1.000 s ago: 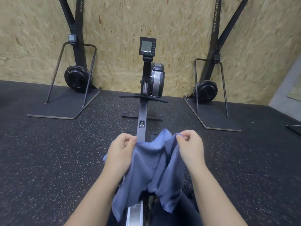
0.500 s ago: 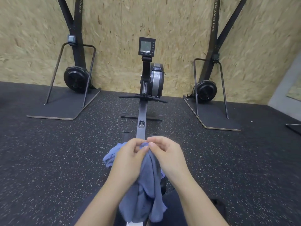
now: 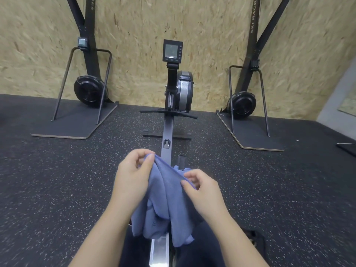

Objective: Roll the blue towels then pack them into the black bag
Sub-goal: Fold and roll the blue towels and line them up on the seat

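Note:
A blue towel [image 3: 163, 205] hangs in loose folds in front of me, over the rail of a rowing machine. My left hand [image 3: 133, 176] pinches the towel's top edge between thumb and fingers, up high. Lower and to the right, my right hand [image 3: 200, 189] pinches the same edge, so the edge runs slanting down between both hands. The towel's lower end drapes over my dark-clad lap. No black bag is in view.
The rowing machine [image 3: 173, 93] stretches straight ahead, its rail [image 3: 166, 139] running toward me. Two ski machines on flat platforms stand at left [image 3: 86, 89] and right [image 3: 244, 101] against the chipboard wall. Speckled black rubber floor [image 3: 57, 180] surrounds me.
One second ago the hands held the towel spread apart; half a second ago they met at one point. Now the right hand has slid down and right along the edge.

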Tool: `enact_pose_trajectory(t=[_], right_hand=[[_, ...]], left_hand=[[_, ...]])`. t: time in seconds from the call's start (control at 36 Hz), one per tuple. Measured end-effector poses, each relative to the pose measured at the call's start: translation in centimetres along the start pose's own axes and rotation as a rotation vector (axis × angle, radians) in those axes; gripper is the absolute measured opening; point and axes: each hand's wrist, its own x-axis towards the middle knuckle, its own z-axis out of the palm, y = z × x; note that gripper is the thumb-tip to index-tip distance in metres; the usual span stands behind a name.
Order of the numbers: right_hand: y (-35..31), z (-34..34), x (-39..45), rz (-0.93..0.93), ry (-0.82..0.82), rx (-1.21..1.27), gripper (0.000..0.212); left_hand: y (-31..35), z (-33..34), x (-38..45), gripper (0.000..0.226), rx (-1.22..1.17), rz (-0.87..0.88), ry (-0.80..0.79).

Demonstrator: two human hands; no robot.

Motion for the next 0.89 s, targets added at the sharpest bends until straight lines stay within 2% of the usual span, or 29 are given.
enact_pose_trajectory(t=[0.17, 0.31, 0.53, 0.75, 0.89], right_hand=[[0.2, 0.0, -0.1, 0.005, 0.098, 0.04, 0.021], [-1.2, 0.3, 0.3, 0.043, 0.141, 0.165, 0.023], [-3.1, 0.4, 1.4, 0.145, 0.118, 0.245, 0.024], [-3.5, 0.8, 0.8, 0.147, 0.086, 0.324, 0.01], [-4.2, 0.6, 0.2, 0.197, -0.057, 0.401, 0.025]], left_hand=[[-0.2, -0.8, 0.2, 0.014, -0.004, -0.001, 0.034], [-0.9, -0.3, -0.2, 0.022, 0.011, -0.031, -0.011], [-1.1, 1.7, -1.9, 0.024, -0.053, -0.12, -0.112], [-0.7, 2.7, -2.8, 0.025, 0.017, -0.107, -0.176], [-0.1, 2.7, -3.3, 0.032, 0.07, -0.067, -0.213]])
